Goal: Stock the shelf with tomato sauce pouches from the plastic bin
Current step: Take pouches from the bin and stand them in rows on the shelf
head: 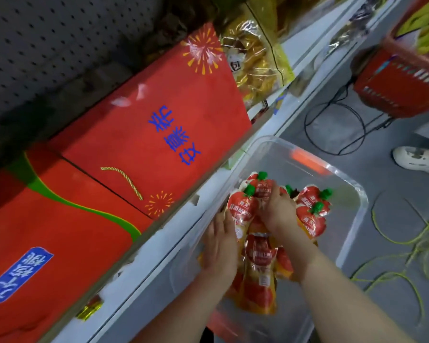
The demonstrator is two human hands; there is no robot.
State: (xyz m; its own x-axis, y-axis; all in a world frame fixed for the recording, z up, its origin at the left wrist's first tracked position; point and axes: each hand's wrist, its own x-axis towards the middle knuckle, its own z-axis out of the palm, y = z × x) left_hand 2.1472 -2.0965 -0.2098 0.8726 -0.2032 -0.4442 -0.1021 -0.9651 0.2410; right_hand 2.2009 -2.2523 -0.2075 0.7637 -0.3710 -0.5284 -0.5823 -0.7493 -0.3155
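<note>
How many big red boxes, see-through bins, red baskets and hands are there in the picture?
Big red boxes: 2
Clear plastic bin: 1
Red basket: 1
Hands on the tomato sauce pouches: 2, left hand and right hand
Total: 6
</note>
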